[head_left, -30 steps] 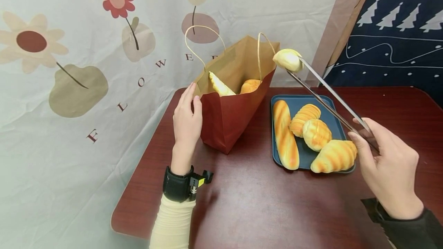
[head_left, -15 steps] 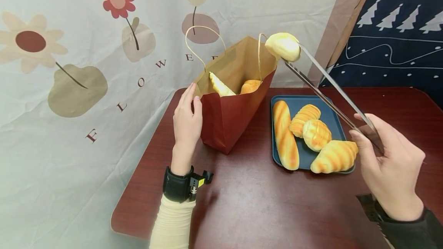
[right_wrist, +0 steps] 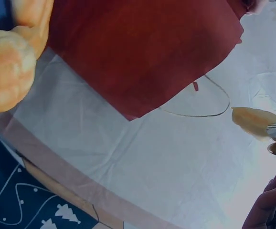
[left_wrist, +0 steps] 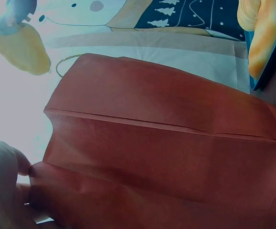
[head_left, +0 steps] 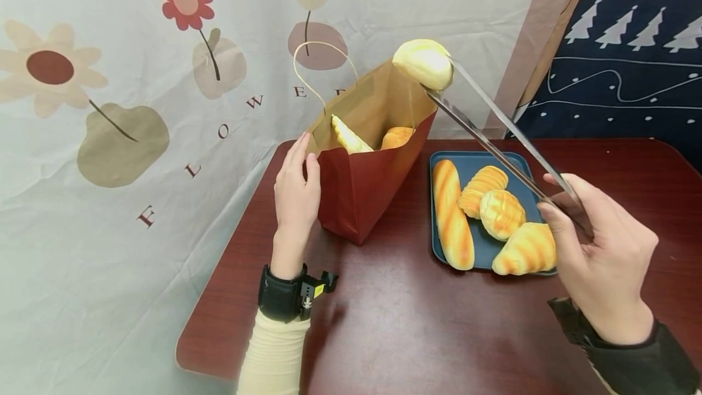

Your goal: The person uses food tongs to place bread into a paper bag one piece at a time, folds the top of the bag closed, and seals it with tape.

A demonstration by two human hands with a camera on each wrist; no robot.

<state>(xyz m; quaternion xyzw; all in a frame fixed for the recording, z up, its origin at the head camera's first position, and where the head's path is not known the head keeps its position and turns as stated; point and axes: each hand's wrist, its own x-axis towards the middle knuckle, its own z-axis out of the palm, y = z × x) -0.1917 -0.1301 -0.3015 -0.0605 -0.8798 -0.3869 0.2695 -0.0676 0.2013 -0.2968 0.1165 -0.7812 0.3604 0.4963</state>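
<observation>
A dark red paper bag [head_left: 367, 188] with a tan inside stands on the table, mouth up. My left hand [head_left: 298, 191] holds its near left top edge, thumb on one side; the left wrist view shows the fingers partly behind the paper. My right hand [head_left: 603, 255] grips metal tongs [head_left: 510, 120], whose tips pinch a pale yellow bread roll [head_left: 422, 64] above the far right part of the bag's mouth. Inside the bag lie a pale, pointed bread [head_left: 348, 136] and an orange-brown bun [head_left: 397, 137]; their lower parts are hidden.
Right of the bag, a blue tray [head_left: 479, 252] bears a long loaf [head_left: 453, 215], a ridged roll [head_left: 484, 191], a round bun [head_left: 502, 214] and a croissant-shaped bread [head_left: 526, 250]. One bag handle [head_left: 323, 43] sticks up. A printed cloth [head_left: 219, 261] hangs behind the table [head_left: 384, 322].
My right hand has moved the tongs and the pale roll leftward and slightly up, from beside the bag to over its mouth. My left hand and the bag have stayed put.
</observation>
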